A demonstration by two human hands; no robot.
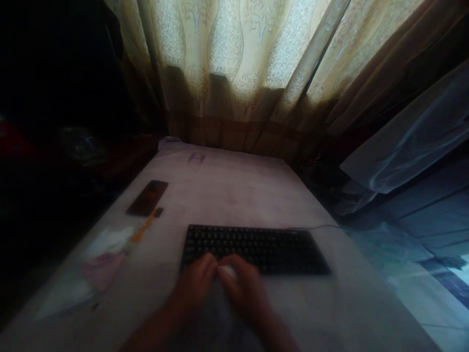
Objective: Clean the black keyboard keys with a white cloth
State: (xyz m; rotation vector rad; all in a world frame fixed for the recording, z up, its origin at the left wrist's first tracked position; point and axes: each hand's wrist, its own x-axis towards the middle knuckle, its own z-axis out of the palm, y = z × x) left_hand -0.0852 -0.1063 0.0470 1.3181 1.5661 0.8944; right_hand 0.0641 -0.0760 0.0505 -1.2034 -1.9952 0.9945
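Note:
A black keyboard point(256, 248) lies across a table covered with a pale cloth point(234, 190). My left hand point(194, 286) and my right hand point(244, 288) meet at the keyboard's near left edge, fingers curled together. Between them shows a small white thing point(227, 271), perhaps a cloth or wipe, blurred and dim. Both hands seem to pinch it against the keyboard's front edge.
A dark phone point(147, 198) lies at the left of the table, with an orange-handled tool point(146, 226) and pale cloths or plastic point(98, 264) nearer. A patterned curtain point(249, 63) hangs behind. Translucent sheeting point(414, 142) fills the right. The keyboard's cable point(318, 227) runs rightward.

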